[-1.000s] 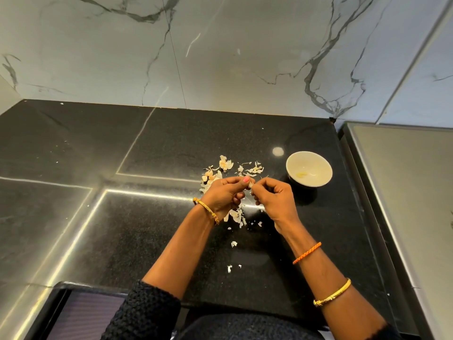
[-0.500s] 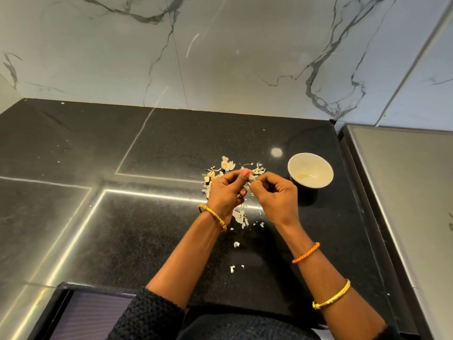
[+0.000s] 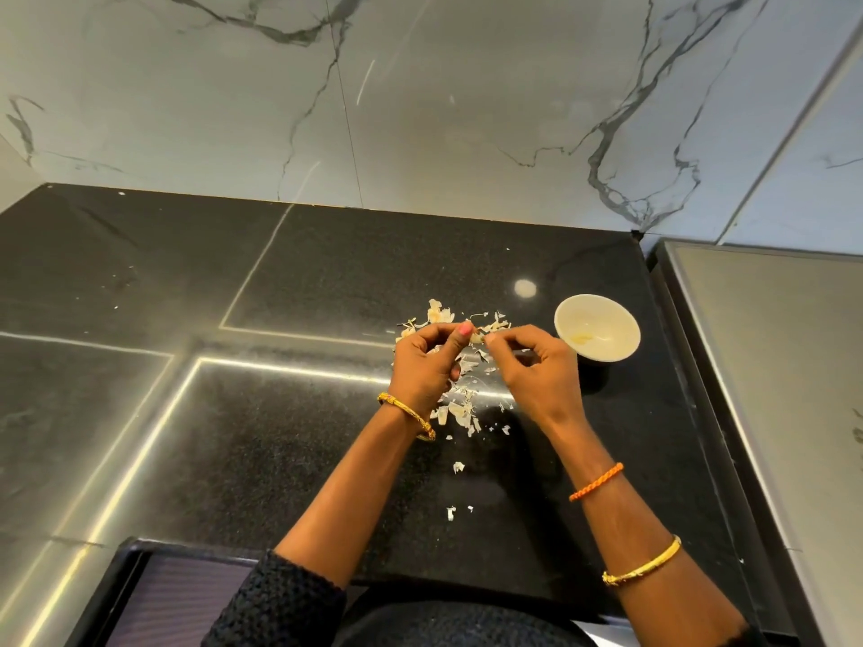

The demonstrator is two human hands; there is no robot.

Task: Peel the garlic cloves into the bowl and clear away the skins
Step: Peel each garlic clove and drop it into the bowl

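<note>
Head view looks down on a polished black granite counter (image 3: 289,436) under a grey-veined white marble wall (image 3: 420,109). Papery pale garlic skins (image 3: 460,408) litter the counter, near a small round white bowl (image 3: 597,326) at their right. Left hand (image 3: 427,366) and right hand (image 3: 532,366), fingers curled, pinch one small pale garlic clove (image 3: 477,337) between their fingertips above the skins.

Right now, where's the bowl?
Head view: the white bowl sits on the black counter, right of the garlic skins, just beyond the right hand.
</note>
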